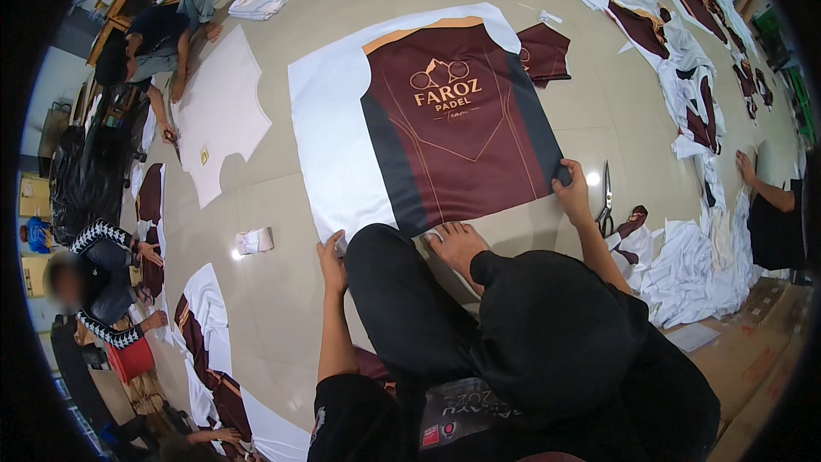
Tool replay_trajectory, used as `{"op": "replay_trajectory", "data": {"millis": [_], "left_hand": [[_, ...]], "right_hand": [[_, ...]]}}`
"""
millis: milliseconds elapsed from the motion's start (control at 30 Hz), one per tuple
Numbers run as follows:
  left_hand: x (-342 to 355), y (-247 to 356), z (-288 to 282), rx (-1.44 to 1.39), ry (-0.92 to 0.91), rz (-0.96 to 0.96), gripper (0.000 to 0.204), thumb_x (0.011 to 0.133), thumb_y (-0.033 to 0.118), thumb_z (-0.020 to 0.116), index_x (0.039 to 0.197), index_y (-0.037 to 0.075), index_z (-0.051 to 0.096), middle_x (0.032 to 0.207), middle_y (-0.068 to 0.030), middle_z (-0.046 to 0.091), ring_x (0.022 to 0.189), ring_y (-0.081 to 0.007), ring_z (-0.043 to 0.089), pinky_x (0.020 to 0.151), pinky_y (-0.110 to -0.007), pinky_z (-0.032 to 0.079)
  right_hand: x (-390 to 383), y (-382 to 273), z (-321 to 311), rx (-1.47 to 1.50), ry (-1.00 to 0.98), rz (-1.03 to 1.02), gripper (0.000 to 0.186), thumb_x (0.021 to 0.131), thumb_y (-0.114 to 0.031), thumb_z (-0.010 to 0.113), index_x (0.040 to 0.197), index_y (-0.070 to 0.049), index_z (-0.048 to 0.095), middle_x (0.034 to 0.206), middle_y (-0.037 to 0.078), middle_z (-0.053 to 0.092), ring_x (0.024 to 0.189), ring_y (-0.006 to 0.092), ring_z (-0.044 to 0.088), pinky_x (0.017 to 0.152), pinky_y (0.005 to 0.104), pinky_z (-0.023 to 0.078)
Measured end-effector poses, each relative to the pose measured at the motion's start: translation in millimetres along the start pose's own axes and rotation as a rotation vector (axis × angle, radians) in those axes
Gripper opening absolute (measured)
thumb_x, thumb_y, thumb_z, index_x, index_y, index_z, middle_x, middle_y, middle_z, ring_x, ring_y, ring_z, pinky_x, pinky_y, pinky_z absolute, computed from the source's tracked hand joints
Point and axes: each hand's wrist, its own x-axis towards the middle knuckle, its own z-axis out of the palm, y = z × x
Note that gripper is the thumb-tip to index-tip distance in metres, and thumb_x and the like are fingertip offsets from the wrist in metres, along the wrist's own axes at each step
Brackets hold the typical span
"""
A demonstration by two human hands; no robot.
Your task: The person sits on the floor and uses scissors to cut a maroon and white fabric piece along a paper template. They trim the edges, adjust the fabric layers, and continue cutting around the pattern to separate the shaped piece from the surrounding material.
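A printed maroon jersey panel (445, 154) with dark side bands and an orange logo, on a larger white fabric sheet (333, 145), lies in front of me. My left hand (333, 257) pinches the sheet's lower left corner. My right hand (571, 190) grips the panel's right edge near its lower corner. My bare foot (459, 252) rests by the bottom edge, beside my bent, black-clad knee. Black-handled scissors (605, 216) lie right of my right hand. A smaller maroon piece (546, 60) sticks out behind the panel's upper right.
Co-workers (154, 43) sit along the left and right, over fabric pieces on the tiled floor (256, 291). A pale shirt-shaped piece (222, 103) and small white bundle (254, 240) lie left. Cut pieces (684, 94) and a white fabric pile (701, 282) lie right, near cardboard (761, 351).
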Motion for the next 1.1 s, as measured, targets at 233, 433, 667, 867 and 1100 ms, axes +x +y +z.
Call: {"op": "replay_trajectory", "data": {"millis": [233,433,667,867,1100], "left_hand": [[-3.9,-16.4,-13.4,-0.065,0.031,0.092,0.054,0.086,-0.010,0.060,0.137,0.005,0.062,0.109,-0.0205,0.050,0.098,-0.0372,0.056,0.087,-0.041,0.050],[13.0,-1.1,-61.0,0.181,0.149,0.127,0.053,0.079,-0.016,0.058,0.126,0.008,0.069,0.108,-0.0198,0.054,0.100,-0.0402,0.058,0.084,-0.045,0.050],[7.3,45.8,-101.6,0.013,0.243,0.172,0.028,0.090,-0.008,0.067,0.112,0.006,0.076,0.130,-0.0148,0.064,0.126,-0.0326,0.059,0.103,-0.042,0.050],[-31.5,47.6,-130.3,-0.075,0.125,0.241,0.025,0.088,-0.008,0.068,0.109,0.002,0.076,0.127,-0.0137,0.071,0.128,-0.0334,0.062,0.106,-0.043,0.049],[-21.7,49.1,-122.4,-0.292,0.040,-0.092,0.013,0.098,0.005,0.066,0.103,-0.005,0.073,0.099,-0.0085,0.074,0.099,-0.0156,0.066,0.091,-0.030,0.051]], "right_hand": [[-10.5,0.6,-17.3,-0.313,-0.240,-0.301,0.055,0.074,0.015,0.058,0.126,0.000,0.063,0.110,0.018,0.059,0.101,0.0340,0.063,0.087,0.0381,0.053],[16.1,-34.4,-34.8,-0.260,-0.145,-0.369,0.036,0.080,0.013,0.058,0.111,0.001,0.071,0.098,0.015,0.062,0.094,0.0291,0.064,0.081,0.0350,0.053],[35.2,-65.6,-61.6,-0.057,0.003,-0.422,0.028,0.085,0.007,0.066,0.107,-0.007,0.076,0.106,0.009,0.063,0.095,0.0180,0.063,0.075,0.0300,0.053],[39.0,-58.3,-99.9,0.001,-0.168,-0.356,0.018,0.092,0.001,0.066,0.108,-0.004,0.075,0.135,0.006,0.064,0.120,0.0169,0.059,0.099,0.0305,0.047],[82.8,-70.4,-75.6,0.127,-0.229,-0.066,0.023,0.105,-0.024,0.066,0.112,-0.003,0.070,0.107,0.001,0.071,0.104,0.0098,0.060,0.096,0.0255,0.043]]}}
